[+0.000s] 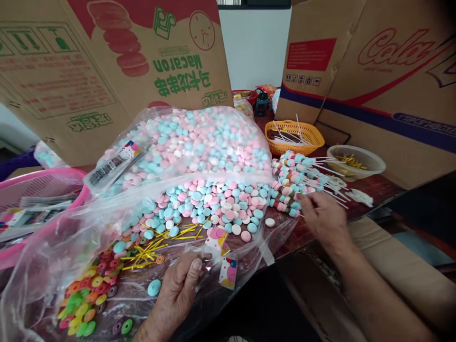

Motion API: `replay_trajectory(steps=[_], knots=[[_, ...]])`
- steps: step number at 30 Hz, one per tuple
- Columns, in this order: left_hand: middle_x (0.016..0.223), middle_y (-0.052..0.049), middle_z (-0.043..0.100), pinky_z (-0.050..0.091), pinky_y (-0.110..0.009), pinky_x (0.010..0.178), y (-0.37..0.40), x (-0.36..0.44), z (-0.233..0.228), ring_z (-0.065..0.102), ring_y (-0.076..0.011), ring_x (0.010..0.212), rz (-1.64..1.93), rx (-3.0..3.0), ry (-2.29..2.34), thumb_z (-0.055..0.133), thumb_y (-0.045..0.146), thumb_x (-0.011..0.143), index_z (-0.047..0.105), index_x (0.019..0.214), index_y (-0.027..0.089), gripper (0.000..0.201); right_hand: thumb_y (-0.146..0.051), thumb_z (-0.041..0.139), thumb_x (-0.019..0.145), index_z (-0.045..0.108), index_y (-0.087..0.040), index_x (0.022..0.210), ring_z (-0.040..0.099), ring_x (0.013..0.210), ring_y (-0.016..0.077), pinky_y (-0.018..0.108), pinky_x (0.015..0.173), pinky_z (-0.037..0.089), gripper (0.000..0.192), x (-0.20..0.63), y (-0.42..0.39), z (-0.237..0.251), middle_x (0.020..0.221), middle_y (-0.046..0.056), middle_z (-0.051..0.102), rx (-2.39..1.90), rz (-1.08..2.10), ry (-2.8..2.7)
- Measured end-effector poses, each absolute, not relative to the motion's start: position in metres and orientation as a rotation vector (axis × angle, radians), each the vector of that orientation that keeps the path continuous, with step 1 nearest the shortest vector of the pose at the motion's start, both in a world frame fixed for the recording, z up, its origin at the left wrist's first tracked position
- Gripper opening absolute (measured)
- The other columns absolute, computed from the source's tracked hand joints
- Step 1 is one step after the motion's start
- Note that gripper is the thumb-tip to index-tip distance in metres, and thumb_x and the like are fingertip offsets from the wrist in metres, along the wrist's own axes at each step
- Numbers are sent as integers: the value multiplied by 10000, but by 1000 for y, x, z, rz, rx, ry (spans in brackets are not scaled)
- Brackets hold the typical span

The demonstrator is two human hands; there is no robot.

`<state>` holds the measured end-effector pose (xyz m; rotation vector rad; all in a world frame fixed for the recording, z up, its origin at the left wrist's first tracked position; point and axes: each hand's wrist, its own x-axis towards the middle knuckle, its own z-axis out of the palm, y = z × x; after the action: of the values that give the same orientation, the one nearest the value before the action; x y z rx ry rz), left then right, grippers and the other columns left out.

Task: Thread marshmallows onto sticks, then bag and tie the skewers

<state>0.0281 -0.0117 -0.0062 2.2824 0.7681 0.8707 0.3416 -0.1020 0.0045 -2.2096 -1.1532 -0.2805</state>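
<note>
My left hand (178, 289) rests near the table's front edge, its fingers pinching a small clear printed wrapper (223, 259). Beside it lies a single blue candy disc (154, 287). My right hand (322, 216) reaches to a pile of finished candy skewers (295, 183), pastel discs threaded on white sticks, and its fingers close on one stick end. Between the hands spreads a heap of loose pink, blue and white candy discs (217, 204) on clear plastic. Yellow twist ties (153, 247) lie in front of the heap.
A big clear bag of the same candy (188, 142) lies behind the heap. Coloured ring candies (85, 299) lie front left. An orange basket of white sticks (295, 135) and a clear bowl (356, 161) stand right. Cardboard boxes (107, 61) wall the back; a pink basket (42, 185) sits left.
</note>
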Motion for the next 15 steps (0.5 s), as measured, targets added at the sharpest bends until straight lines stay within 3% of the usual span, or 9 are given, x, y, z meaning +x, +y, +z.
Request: replay_trajectory(steps=[2, 5, 11, 15], knots=[[885, -27, 701, 513, -236, 675, -13, 25, -5, 645, -147, 759, 796, 2227, 745, 408, 307, 919, 641, 1010, 212, 268, -312, 474, 844, 604, -150, 780, 526, 752, 258, 340, 586, 347, 218, 374, -111, -2, 801, 127, 608, -2489, -503, -1309], [921, -50, 700, 519, -271, 724, -15, 23, -3, 642, -165, 813, 680, 2202, 671, 372, 317, 927, 654, 1008, 201, 315, -163, 447, 838, 593, -152, 739, 551, 701, 277, 345, 551, 317, 177, 398, -117, -17, 750, 143, 617, -2600, -646, -1595], [1001, -53, 680, 487, -284, 809, -18, 23, 5, 617, -167, 893, 660, 2201, 609, 344, 286, 940, 630, 1046, 203, 317, -131, 425, 864, 547, -191, 713, 571, 650, 243, 330, 554, 375, 204, 409, -124, -20, 661, 97, 586, -2293, -652, -1789], [935, -33, 679, 485, -235, 735, -20, 25, 13, 618, -141, 811, 661, 2183, 596, 341, 295, 946, 626, 1020, 198, 311, -181, 436, 889, 582, -195, 895, 602, 741, 222, 309, 628, 448, 147, 379, -136, 8, 783, 81, 607, -1907, -611, -1680]])
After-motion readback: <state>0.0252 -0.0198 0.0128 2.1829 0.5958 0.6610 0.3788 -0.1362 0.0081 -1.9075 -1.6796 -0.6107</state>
